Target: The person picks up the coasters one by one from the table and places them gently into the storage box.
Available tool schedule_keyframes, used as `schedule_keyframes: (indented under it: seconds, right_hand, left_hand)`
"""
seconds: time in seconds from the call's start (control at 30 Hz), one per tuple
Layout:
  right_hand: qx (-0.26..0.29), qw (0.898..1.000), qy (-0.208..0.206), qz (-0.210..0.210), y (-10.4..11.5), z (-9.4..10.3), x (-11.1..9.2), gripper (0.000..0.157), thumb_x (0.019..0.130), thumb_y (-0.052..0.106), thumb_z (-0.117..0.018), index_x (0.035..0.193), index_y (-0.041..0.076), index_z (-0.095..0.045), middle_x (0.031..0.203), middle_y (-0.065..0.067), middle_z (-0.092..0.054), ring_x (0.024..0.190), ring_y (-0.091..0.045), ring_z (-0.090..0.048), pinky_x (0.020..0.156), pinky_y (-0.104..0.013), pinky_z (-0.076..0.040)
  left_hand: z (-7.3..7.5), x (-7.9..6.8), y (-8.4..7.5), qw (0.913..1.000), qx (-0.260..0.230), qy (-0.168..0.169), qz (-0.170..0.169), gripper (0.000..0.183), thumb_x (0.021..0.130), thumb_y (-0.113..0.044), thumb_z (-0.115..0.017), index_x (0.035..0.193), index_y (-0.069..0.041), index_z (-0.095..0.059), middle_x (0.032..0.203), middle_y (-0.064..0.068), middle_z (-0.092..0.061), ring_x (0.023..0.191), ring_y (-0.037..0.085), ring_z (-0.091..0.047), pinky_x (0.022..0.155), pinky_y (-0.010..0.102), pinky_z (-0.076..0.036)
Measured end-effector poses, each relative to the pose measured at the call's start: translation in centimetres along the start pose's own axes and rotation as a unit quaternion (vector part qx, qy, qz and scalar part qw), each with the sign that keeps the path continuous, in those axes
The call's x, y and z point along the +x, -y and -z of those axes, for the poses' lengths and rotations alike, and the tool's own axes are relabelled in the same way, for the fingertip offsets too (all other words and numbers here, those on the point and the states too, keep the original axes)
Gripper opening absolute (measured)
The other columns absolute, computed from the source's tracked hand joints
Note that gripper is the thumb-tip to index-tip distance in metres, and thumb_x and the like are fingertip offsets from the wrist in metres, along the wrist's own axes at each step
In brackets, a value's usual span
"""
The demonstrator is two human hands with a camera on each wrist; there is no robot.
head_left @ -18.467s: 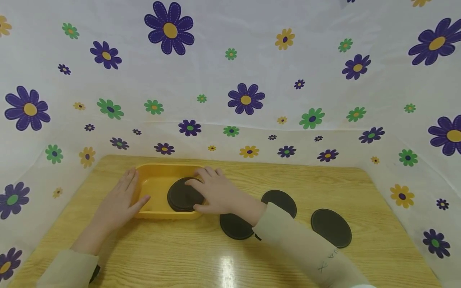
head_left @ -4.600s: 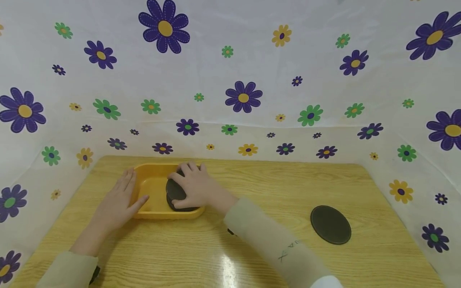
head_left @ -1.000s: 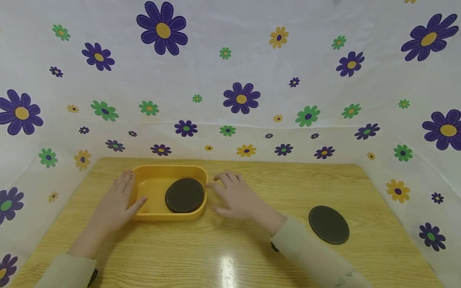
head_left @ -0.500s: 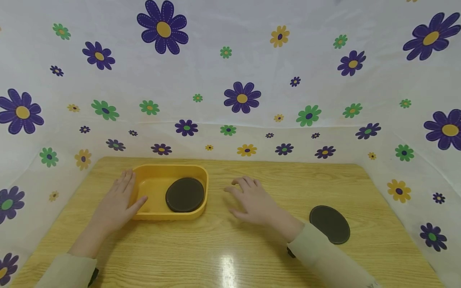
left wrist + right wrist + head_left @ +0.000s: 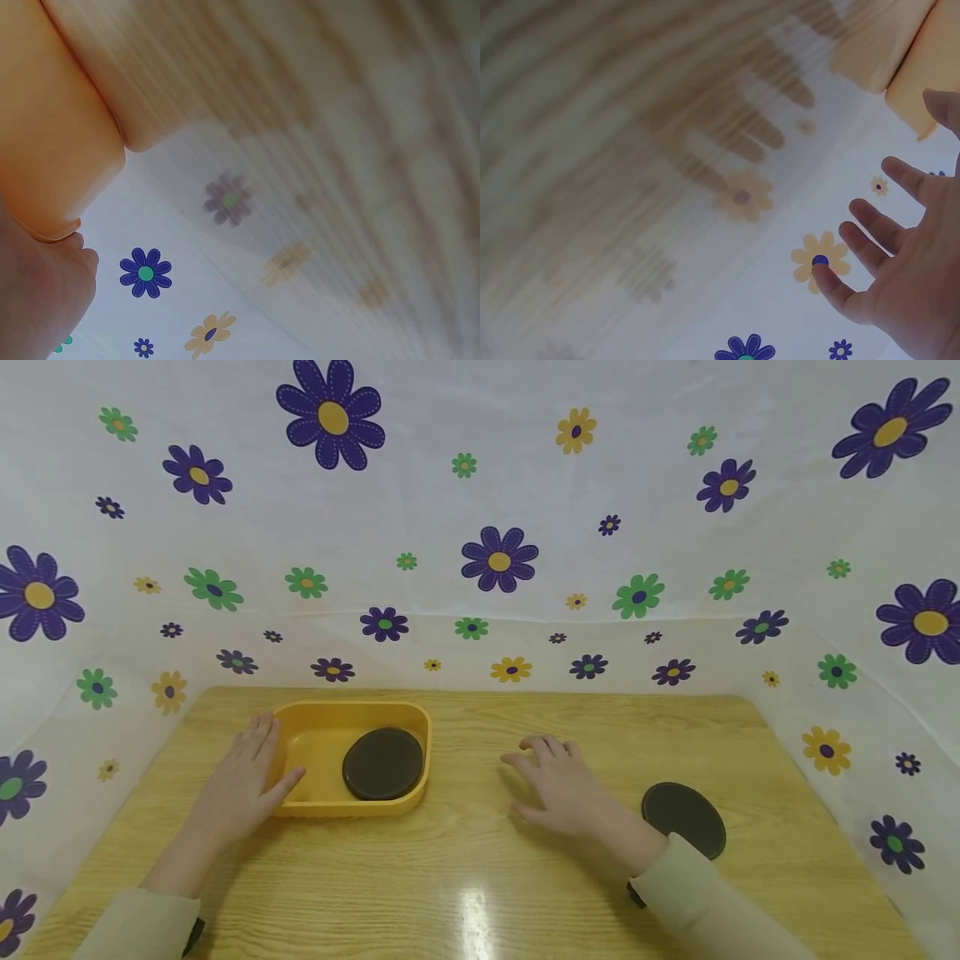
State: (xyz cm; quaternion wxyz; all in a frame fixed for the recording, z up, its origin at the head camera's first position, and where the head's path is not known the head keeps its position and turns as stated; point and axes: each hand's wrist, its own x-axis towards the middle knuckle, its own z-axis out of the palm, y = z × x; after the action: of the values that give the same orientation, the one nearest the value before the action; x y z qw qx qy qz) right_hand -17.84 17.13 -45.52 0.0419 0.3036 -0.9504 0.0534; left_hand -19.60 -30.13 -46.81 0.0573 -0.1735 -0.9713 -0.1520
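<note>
A yellow tray (image 5: pixel 352 808) sits at the back left of the table in the head view. Inside its right half lies a round black coaster (image 5: pixel 383 763); whether others are under it is hidden now. My left hand (image 5: pixel 234 781) rests along the tray's left rim, fingers straight and thumb stretched over the inside. In the left wrist view that hand (image 5: pixel 45 289) touches the tray's end (image 5: pixel 60 135). Between the tray and a second black coaster (image 5: pixel 684 818) hovers my right hand (image 5: pixel 561 787), fingers spread and holding nothing. My right forearm partly covers that coaster's near edge.
The wooden table (image 5: pixel 420 893) has a glossy, light-reflecting top. A white flower-printed cloth (image 5: pixel 442 518) stands behind it and along both sides.
Over the earlier frames, coasters left the table for the tray; one remains on the table. My right hand let go of a coaster there and moved right. My left hand stayed put.
</note>
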Motion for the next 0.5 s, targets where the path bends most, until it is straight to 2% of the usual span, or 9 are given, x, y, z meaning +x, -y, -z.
schedule_keyframes:
  seconds: [0.2, 0.37, 0.5]
  right_hand:
    - [-0.031, 0.999, 0.009, -0.029, -0.6, 0.2, -0.9, 0.068, 0.096, 0.050, -0.073, 0.152, 0.016, -0.054, 0.148, -0.020, -0.052, 0.137, -0.041, -0.051, 0.106, -0.066, -0.047]
    - [-0.035, 0.999, 0.007, -0.041, -1.3, 0.1, -1.9, 0.069, 0.095, 0.049, -0.074, 0.152, 0.015, -0.053, 0.148, -0.022, -0.052, 0.135, -0.042, -0.051, 0.102, -0.068, -0.048]
    - [-0.039, 0.998, 0.004, -0.047, -1.8, 0.3, -2.7, 0.067, 0.095, 0.047, -0.074, 0.151, 0.014, -0.054, 0.147, -0.023, -0.052, 0.135, -0.043, -0.051, 0.101, -0.068, -0.048]
  left_hand:
    - [0.1, 0.0, 0.1, 1.0000, 0.001, 0.007, 0.004, 0.091, 0.109, -0.050, -0.051, 0.164, 0.013, -0.016, 0.173, 0.034, -0.013, 0.163, 0.051, -0.011, 0.137, 0.046, 0.004]
    - [0.1, 0.0, 0.1, 1.0000, 0.000, 0.008, 0.004, 0.091, 0.109, -0.050, -0.051, 0.164, 0.013, -0.015, 0.174, 0.034, -0.013, 0.163, 0.051, -0.011, 0.138, 0.045, 0.004]
    - [0.3, 0.1, -0.1, 0.9999, -0.001, 0.011, 0.007, 0.091, 0.109, -0.050, -0.050, 0.164, 0.013, -0.015, 0.173, 0.035, -0.014, 0.163, 0.052, -0.012, 0.138, 0.050, 0.000]
